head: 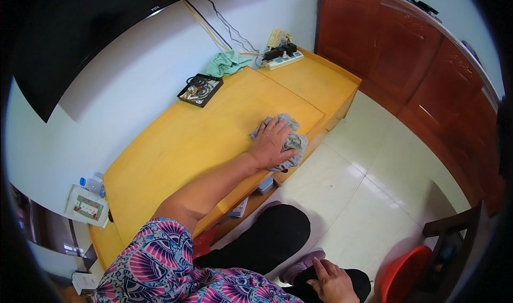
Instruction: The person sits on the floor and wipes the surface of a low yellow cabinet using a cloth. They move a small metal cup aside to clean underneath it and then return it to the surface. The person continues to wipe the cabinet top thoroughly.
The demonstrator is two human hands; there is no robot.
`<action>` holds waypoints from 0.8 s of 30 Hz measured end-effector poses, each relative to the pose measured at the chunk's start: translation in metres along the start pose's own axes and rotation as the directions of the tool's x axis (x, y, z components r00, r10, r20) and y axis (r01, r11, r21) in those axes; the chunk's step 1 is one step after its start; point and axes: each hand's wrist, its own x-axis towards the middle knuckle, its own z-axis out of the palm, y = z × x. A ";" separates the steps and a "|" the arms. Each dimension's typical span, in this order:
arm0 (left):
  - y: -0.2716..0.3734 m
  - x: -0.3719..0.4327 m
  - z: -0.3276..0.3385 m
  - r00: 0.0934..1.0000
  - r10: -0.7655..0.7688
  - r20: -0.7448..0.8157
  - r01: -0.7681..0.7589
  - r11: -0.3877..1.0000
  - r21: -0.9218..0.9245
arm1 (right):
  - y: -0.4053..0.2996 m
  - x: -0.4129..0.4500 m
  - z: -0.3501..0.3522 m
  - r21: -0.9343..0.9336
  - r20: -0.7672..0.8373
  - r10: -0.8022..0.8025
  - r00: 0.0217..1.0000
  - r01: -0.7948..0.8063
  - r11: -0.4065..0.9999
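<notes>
My left hand (pixel 272 144) lies palm down on a crumpled grey cloth (pixel 296 140), its fingers and thumb spread over it. The cloth rests on the yellow wooden top of a low cabinet (pixel 192 138), near its front edge and right-hand part. At the bottom of the view, my right hand (pixel 333 282) is at the knee of my black trousers, holding nothing, fingers loosely extended. Behind the cloth, towards the wall, a black tray (pixel 200 89) of small items sits beside a crumpled green cloth (pixel 227 63).
A power strip (pixel 284 60) with plugs and cables stands at the cabinet's back right. A TCL television (pixel 100 30) overhangs the back left. A tissue pack (pixel 86 206) and a plastic bottle (pixel 94 186) are at the left end. A red bucket (pixel 404 275) stands at lower right.
</notes>
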 end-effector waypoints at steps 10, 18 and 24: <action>-0.027 -0.226 -0.103 0.974 -0.217 0.065 0.216 0.976 0.024 | -0.031 -0.033 0.010 -0.005 -0.047 0.062 0.997 -0.063 0.998; -0.103 -0.211 -0.093 0.986 -0.161 -0.051 0.166 0.975 0.150 | -0.060 -0.045 0.020 -0.054 -0.039 0.064 0.997 -0.066 0.996; -0.254 -0.146 -0.116 0.810 -0.533 -0.246 0.571 0.812 0.120 | -0.063 -0.048 0.026 -0.082 -0.026 0.128 0.992 -0.129 0.988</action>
